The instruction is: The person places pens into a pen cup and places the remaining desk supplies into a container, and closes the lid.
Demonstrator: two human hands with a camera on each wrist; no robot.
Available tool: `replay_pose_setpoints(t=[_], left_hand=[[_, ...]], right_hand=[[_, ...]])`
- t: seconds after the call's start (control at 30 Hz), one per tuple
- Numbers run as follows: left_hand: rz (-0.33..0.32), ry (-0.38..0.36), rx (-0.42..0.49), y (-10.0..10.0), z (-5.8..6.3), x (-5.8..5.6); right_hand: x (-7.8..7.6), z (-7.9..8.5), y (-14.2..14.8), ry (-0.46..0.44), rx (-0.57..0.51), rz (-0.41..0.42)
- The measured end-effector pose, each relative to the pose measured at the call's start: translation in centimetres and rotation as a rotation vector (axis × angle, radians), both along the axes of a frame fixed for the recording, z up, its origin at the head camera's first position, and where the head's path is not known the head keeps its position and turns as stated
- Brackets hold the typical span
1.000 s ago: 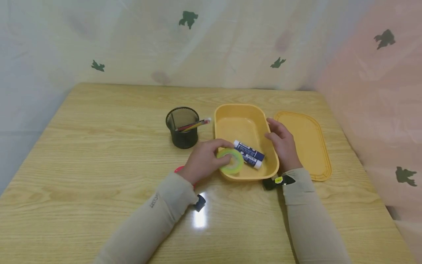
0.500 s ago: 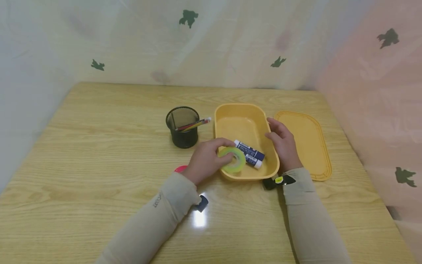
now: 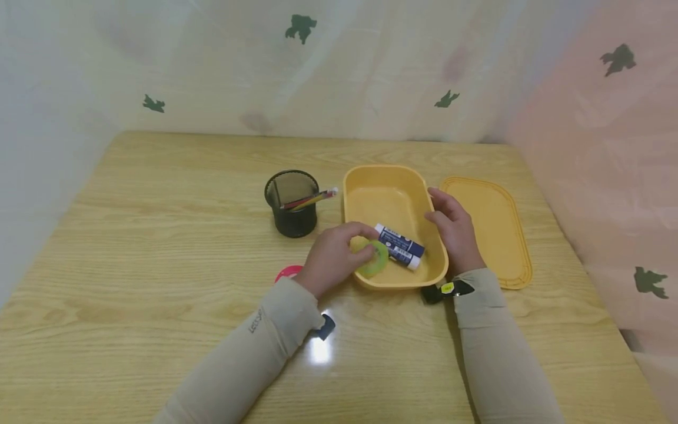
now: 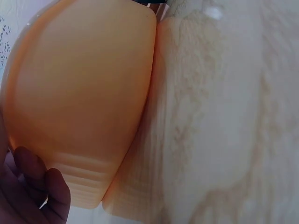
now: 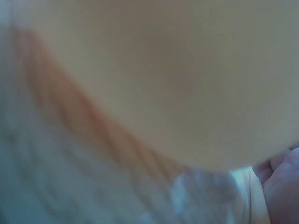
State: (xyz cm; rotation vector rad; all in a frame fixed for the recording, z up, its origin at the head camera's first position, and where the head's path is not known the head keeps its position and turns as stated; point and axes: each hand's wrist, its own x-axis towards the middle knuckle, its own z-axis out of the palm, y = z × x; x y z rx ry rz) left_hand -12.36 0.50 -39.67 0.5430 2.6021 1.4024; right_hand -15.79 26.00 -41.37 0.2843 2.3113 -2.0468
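In the head view a yellow plastic box (image 3: 386,203) stands on the table with two blue-and-white glue sticks (image 3: 399,242) lying in it. My left hand (image 3: 336,256) reaches over the box's front left corner and pinches a yellow-green roll of tape (image 3: 377,259) between thumb and fingers, above the box floor. At the right side my right hand (image 3: 454,229) holds the box by its rim. The left wrist view has the box's outer wall (image 4: 84,84) with curled fingertips (image 4: 58,186) beside it; the tape is hidden there. The right wrist view is blurred.
Left of the box stands a black mesh pencil cup (image 3: 293,212) with several pencils (image 3: 309,200) leaning out. A yellow lid (image 3: 487,229) lies to the right. Part of a red round thing (image 3: 289,271) shows behind my left wrist. A patterned curtain (image 3: 365,70) borders the table's back.
The roll of tape has shifted and turned slightly in my left hand. A little more of the red round thing shows. My right hand has stayed on the box rim.
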Motion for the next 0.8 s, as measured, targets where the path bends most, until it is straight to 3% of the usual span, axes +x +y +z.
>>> replay_pose_setpoints(t=[0.23,0.47,0.8], left_hand=[[-0.012,0.06,-0.017,0.0,-0.1,0.0],[-0.03,0.073,-0.036,-0.2,0.1,0.2],[-0.049,0.108,0.001,-1.1,0.3,0.7]], right_hand=[[0.1,0.0,0.0,0.008,0.008,0.0],[0.2,0.0,0.0,0.012,-0.002,-0.001],[0.0,-0.1,0.0,0.011,-0.009,-0.002]])
